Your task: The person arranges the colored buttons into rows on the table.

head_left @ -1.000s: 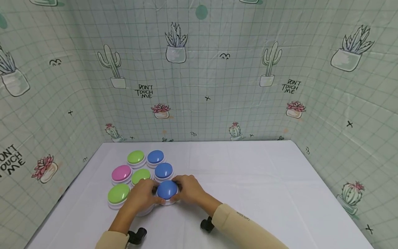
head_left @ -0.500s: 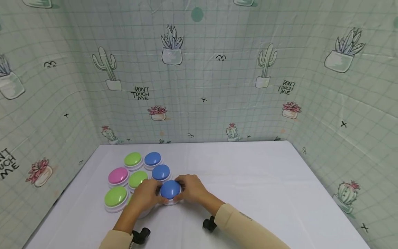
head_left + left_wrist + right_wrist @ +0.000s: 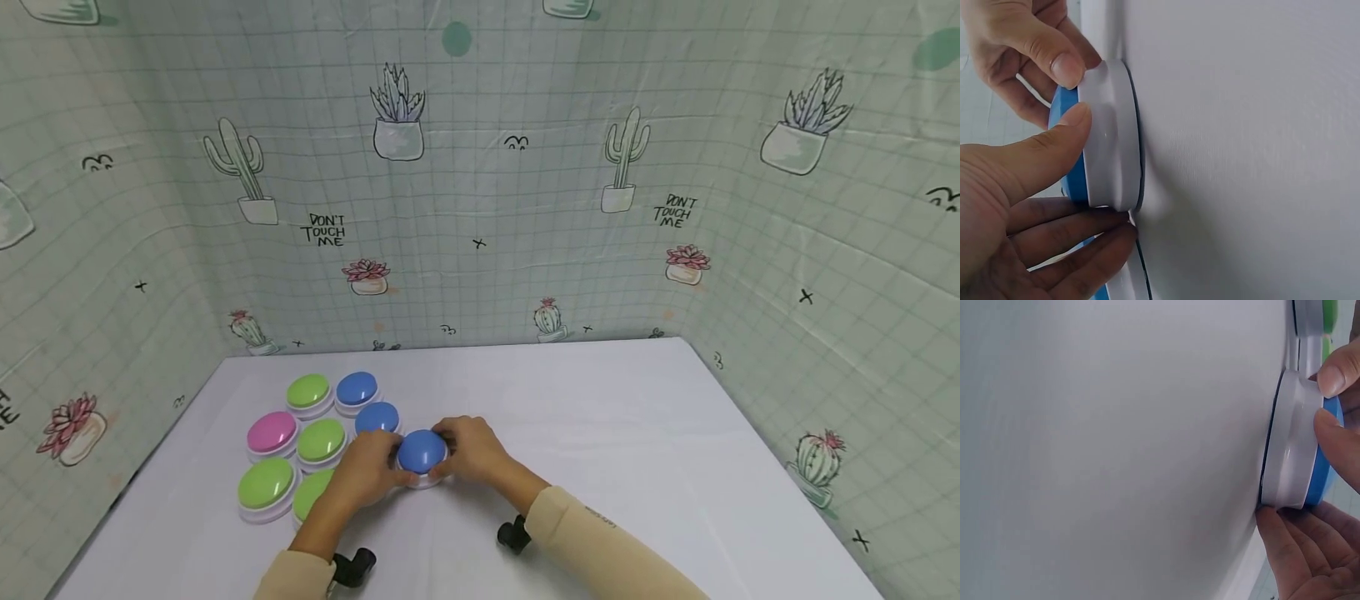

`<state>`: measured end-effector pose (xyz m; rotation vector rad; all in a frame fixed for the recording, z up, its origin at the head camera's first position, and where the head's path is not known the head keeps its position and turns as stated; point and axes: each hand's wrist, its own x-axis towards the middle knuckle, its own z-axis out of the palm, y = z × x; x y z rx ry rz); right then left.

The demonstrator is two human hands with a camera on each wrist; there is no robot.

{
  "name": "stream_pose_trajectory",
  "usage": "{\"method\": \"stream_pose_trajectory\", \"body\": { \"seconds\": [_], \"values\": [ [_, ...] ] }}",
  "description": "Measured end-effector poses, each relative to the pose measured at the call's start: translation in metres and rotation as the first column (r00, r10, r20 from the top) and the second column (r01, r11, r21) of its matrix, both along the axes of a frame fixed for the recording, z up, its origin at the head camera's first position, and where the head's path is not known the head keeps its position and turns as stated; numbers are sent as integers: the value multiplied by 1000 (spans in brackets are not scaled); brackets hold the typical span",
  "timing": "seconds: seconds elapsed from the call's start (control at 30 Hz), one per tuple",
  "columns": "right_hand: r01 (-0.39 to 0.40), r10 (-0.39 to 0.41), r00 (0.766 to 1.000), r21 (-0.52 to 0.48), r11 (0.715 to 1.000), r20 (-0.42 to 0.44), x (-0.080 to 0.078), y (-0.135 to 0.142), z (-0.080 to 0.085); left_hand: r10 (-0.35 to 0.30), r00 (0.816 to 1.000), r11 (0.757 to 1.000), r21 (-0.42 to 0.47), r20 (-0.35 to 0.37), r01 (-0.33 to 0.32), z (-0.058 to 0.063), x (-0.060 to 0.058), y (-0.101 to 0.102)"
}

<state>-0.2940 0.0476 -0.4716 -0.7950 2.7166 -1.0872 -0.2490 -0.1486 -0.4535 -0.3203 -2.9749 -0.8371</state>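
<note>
At lower centre of the head view, the left hand (image 3: 367, 472) and right hand (image 3: 472, 450) grip a blue button (image 3: 422, 451) from either side; green buttons (image 3: 321, 439) and a pink button (image 3: 271, 432) stand on the white table (image 3: 637, 442), lower left.

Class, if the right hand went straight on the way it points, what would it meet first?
The blue button the right hand grips; beyond it, probably the left hand, though depth is unclear.
</note>
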Motion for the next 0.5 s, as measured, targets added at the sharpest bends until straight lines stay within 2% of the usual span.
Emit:
{"method": "stream_pose_trajectory", "body": {
  "seconds": [0.27, 0.5],
  "values": [
    [28, -28, 1000, -7, 1000, -4, -5, 11, -1, -22, 1000, 999, 28, 1, 22, -3, -6, 12],
    [65, -65, 998, -24, 998, 5, -11, 23, 1, -49, 998, 998, 39, -30, 50, -10, -15, 24]
  ]
}}
